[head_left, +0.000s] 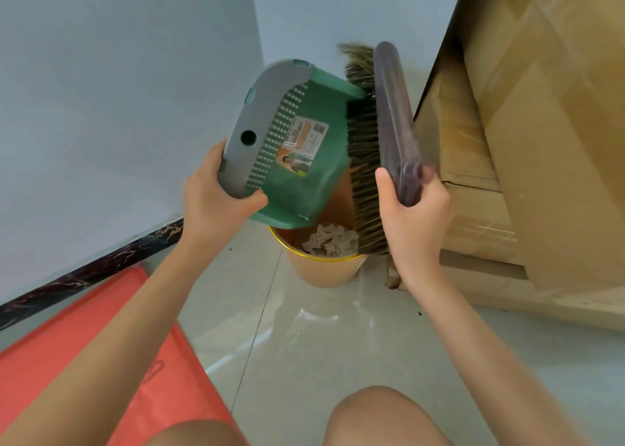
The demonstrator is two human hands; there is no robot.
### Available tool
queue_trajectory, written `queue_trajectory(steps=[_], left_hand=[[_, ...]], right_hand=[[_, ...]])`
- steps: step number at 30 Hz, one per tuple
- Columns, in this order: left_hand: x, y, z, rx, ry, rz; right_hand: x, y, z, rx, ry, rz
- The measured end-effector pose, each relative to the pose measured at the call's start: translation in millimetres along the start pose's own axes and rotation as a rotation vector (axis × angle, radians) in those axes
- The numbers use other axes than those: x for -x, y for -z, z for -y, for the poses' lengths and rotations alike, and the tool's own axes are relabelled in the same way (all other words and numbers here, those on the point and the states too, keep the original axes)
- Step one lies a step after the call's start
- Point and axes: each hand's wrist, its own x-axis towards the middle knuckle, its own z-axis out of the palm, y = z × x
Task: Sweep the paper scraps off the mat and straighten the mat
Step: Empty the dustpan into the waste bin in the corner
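Note:
My left hand (216,195) grips the grey back edge of a green dustpan (297,148), which is tipped steeply over an orange waste bin (321,270). Pale paper scraps (329,239) lie in the bin. My right hand (411,215) holds the dark purple head of a brush (394,117), whose bristles (363,161) lie against the dustpan's open side above the bin. The red mat (84,351) lies on the floor at the lower left, partly hidden behind my left forearm.
Large cardboard boxes (527,161) stand close on the right. A pale wall with a dark skirting strip (84,273) runs along the left. Glossy light floor tiles (304,344) lie between mat and boxes. My knees show at the bottom edge.

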Motion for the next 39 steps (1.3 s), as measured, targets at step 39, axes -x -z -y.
queue_trajectory(steps=[39], left_hand=[[3.9, -3.9, 9.8, 0.183, 0.14, -0.263]], right_hand=[[20.8, 38.7, 9.4, -0.09, -0.036, 0.032]])
